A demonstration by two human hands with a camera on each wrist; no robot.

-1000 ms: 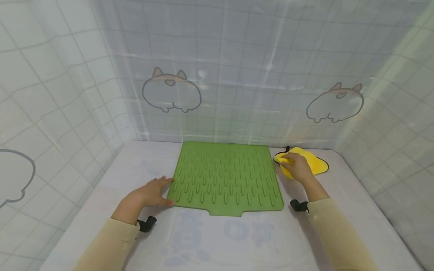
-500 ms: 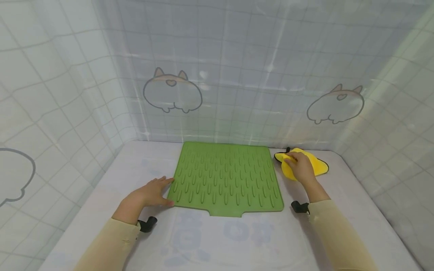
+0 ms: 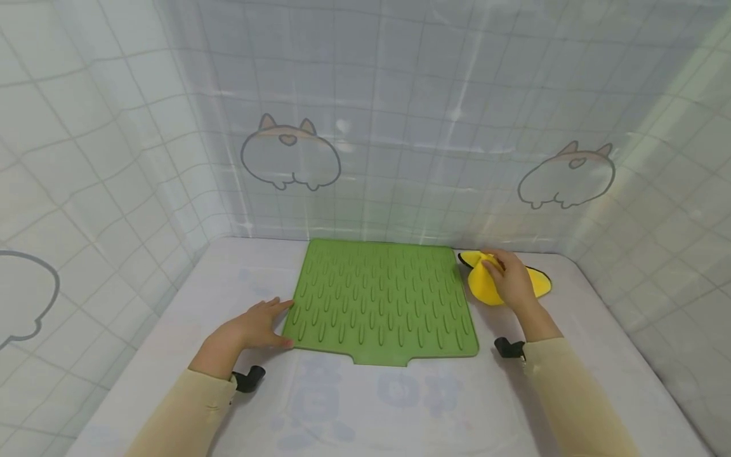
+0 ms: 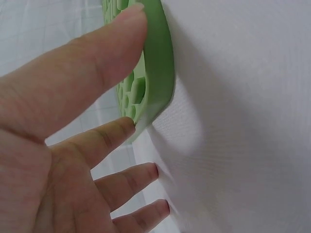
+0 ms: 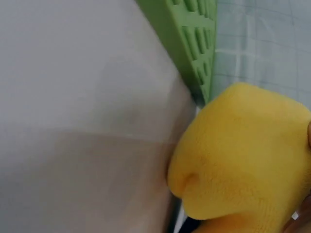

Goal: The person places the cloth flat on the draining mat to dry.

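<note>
A green ribbed drying mat (image 3: 379,295) lies flat on the white table, its short tab toward me. My left hand (image 3: 257,325) rests at the mat's near left corner with fingers spread; in the left wrist view the thumb (image 4: 116,46) lies over the mat's edge (image 4: 160,53) and the other fingers stay straight. Right of the mat, my right hand (image 3: 511,279) pinches a yellow cloth (image 3: 484,287) with dark edging, bunching up its middle. The gathered cloth (image 5: 243,150) fills much of the right wrist view, and the pinching fingers are mostly out of that frame.
White tiled-pattern sheeting (image 3: 422,127) with cartoon animal prints rises behind the table and on both sides. The mat's far edge sits close to the back sheeting. Pale printed marks show on the table (image 3: 320,406) in front of the mat.
My right hand has gathered the yellow cloth's middle into a raised fold, its outer edges drawing inward. The left hand and the mat have stayed in place.
</note>
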